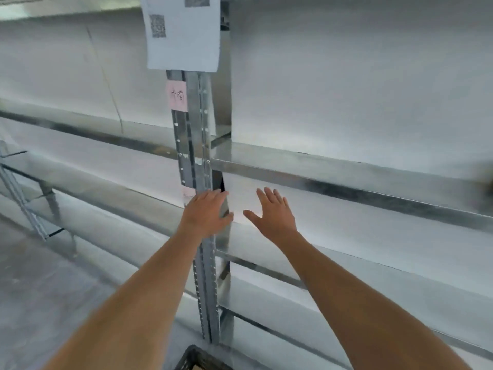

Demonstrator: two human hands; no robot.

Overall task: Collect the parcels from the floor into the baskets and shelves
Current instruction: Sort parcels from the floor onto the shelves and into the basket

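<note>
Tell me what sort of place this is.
Probably a warehouse or parcel storeroom. Galvanised metal shelves run in tiers on a slotted upright post, a printed sheet with QR-style codes hangs on the post, and the corner of a dark basket shows on the floor.

A white paper sheet (183,33) printed with two blurred square code patches hangs at the top centre of the frame, covering the head of a perforated galvanised upright post (190,145). A small pink note (176,95) with illegible handwriting is stuck to the post just below the sheet. White wall (346,84) fills the background, and grey floor (48,284) occupies the lower left.
</note>
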